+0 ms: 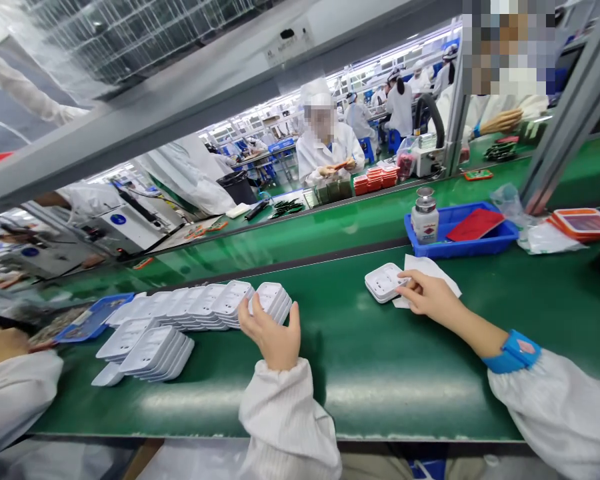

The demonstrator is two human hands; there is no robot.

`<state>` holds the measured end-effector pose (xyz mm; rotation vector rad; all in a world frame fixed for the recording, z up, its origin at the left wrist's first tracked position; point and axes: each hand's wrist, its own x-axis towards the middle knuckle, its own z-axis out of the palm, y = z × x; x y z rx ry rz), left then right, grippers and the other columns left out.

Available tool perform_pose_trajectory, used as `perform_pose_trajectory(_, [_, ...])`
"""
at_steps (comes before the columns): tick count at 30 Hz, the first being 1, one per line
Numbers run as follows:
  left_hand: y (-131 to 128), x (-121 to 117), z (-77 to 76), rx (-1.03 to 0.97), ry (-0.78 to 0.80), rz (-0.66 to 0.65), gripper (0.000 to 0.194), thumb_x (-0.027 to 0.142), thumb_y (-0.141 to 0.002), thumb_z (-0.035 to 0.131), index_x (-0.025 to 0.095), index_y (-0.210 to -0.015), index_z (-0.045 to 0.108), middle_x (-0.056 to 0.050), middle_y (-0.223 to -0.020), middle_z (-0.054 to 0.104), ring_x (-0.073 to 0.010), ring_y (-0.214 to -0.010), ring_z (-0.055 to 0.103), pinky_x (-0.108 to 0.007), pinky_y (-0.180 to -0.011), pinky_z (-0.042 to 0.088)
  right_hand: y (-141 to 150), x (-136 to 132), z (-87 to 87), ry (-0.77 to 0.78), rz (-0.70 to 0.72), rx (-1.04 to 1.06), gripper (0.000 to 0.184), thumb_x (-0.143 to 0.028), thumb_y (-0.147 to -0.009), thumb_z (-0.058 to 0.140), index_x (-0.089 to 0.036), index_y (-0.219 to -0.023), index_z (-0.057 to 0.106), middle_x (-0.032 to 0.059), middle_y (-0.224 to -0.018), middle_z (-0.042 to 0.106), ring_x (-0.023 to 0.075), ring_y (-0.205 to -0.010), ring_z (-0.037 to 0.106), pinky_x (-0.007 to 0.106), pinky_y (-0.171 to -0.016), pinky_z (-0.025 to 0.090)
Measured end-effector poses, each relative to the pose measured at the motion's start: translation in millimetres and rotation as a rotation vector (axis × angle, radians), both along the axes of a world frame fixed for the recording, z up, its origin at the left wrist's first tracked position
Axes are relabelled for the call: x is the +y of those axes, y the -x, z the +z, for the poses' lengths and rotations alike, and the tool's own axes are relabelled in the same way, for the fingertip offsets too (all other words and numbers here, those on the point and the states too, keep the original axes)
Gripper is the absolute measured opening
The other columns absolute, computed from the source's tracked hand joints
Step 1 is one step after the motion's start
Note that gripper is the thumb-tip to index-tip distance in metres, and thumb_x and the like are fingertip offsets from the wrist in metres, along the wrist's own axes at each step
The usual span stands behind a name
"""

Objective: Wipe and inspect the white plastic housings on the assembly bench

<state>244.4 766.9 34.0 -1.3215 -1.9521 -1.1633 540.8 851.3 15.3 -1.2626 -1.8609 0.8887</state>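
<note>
Cupping end stack (273, 298) with left hand (274, 339), my fingers apart; right hand (433, 298) pinches white casing (383, 281) on green bench (380, 367), lifting or setting unclear; next move likely needs level grip

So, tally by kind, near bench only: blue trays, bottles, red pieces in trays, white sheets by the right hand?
Blue trays, one at right, one at left: 2
Bottle: 1
Red piece: 1
White sheet: 1
Total: 5
</note>
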Motion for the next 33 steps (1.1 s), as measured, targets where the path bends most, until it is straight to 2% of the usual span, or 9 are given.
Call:
perform_pose_trajectory(3, [-25,11,0.9,0.090,0.011,-0.319,0.057,0.032,-0.079,0.064,0.014,-0.127,0.041,-0.020,-0.134,0.035,-0.0329,-0.131,0.031,-0.051,-0.108,0.027,-1,9,-4.1,0.024,0.004,0.022,0.022,-0.040,-0.076,0.056,-0.020,-0.085,0.058,-0.0028,-0.056,0.056,0.0141,-0.043,0.052,0.028,-0.054,0.042])
perform_pose_trajectory(6, [-63,24,-0.9,0.108,0.220,-0.682,0.046,0.029,-0.081,0.062,0.018,-0.122,0.046,-0.015,-0.135,0.037,-0.0290,-0.132,0.031,-0.047,-0.107,0.032,0,13,-7.2,0.048,0.015,0.067,0.023,-0.041,-0.075,0.056,-0.019,-0.083,0.058,-0.0025,-0.057,0.056,0.0137,-0.043,0.052,0.027,-0.051,0.042])
perform_pose_trajectory(8, [-87,35,-4.2,0.120,0.332,-0.845,0.047,0.031,-0.079,0.064,0.018,-0.121,0.048,-0.016,-0.139,0.033,-0.0305,-0.135,0.027,-0.049,-0.108,0.030,0,12,-8.0,0.060,0.020,0.100,0.027,-0.042,-0.076,0.055,-0.019,-0.090,0.057,-0.0024,-0.060,0.056,0.0135,-0.044,0.052,0.027,-0.050,0.043])
perform_pose_trajectory(10, [-103,47,-8.0,0.056,0.435,-0.931,0.047,0.033,-0.075,0.067,0.018,-0.117,0.052,-0.017,-0.142,0.031,-0.0332,-0.135,0.026,-0.052,-0.108,0.029,0,11,-8.6,0.071,0.021,0.129,0.032,-0.041,-0.078,0.055,-0.018,-0.100,0.054,-0.0026,-0.063,0.056,0.0130,-0.044,0.053,0.026,-0.047,0.043])
perform_pose_trajectory(15, [-104,66,-12.3,-0.179,0.578,-0.998,0.031,0.030,-0.077,0.065,0.021,-0.106,0.059,-0.014,-0.135,0.041,-0.0277,-0.116,0.053,-0.043,-0.092,0.047,2,9,-13.4,0.087,0.036,0.150,0.044,-0.034,-0.081,0.055,-0.018,-0.120,0.043,-0.0039,-0.067,0.054,0.0112,-0.042,0.052,0.022,-0.041,0.040])
perform_pose_trajectory(18, [-92,64,-11.0,-0.293,0.578,-0.995,0.027,0.031,-0.078,0.064,0.022,-0.103,0.060,-0.012,-0.132,0.046,-0.0256,-0.121,0.049,-0.041,-0.098,0.043,7,5,-16.2,0.096,0.054,0.145,0.058,-0.032,-0.080,0.057,-0.019,-0.131,0.033,-0.0032,-0.074,0.056,0.0097,-0.042,0.052,0.022,-0.041,0.040])
perform_pose_trajectory(20, [-86,60,-9.8,-0.465,0.596,-1.024,0.027,0.032,-0.078,0.065,0.022,-0.103,0.060,-0.011,-0.131,0.047,-0.0250,-0.124,0.046,-0.041,-0.101,0.040,11,1,-16.3,0.110,0.074,0.140,0.062,-0.033,-0.081,0.058,-0.020,-0.134,0.029,-0.0026,-0.078,0.056,0.0088,-0.042,0.052,0.021,-0.041,0.041])
perform_pose_trajectory(26, [-85,56,-4.3,-0.969,0.689,-1.123,0.037,0.033,-0.075,0.066,0.018,-0.108,0.057,-0.012,-0.131,0.049,-0.0234,-0.113,0.054,-0.037,-0.096,0.043,15,-9,-13.4,0.156,0.132,0.127,0.059,-0.032,-0.082,0.060,-0.022,-0.134,0.034,-0.0026,-0.073,0.054,0.0094,-0.045,0.051,0.020,-0.040,0.039])
perform_pose_trajectory(33, [-86,56,-0.4,-1.043,0.722,-1.150,0.039,0.034,-0.074,0.068,0.017,-0.107,0.057,-0.011,-0.129,0.052,-0.0227,-0.111,0.055,-0.036,-0.096,0.042,13,-9,-15.5,0.192,0.160,0.132,0.059,-0.034,-0.084,0.060,-0.022,-0.135,0.032,-0.0054,-0.065,0.051,0.0084,-0.040,0.046,0.020,-0.039,0.037])
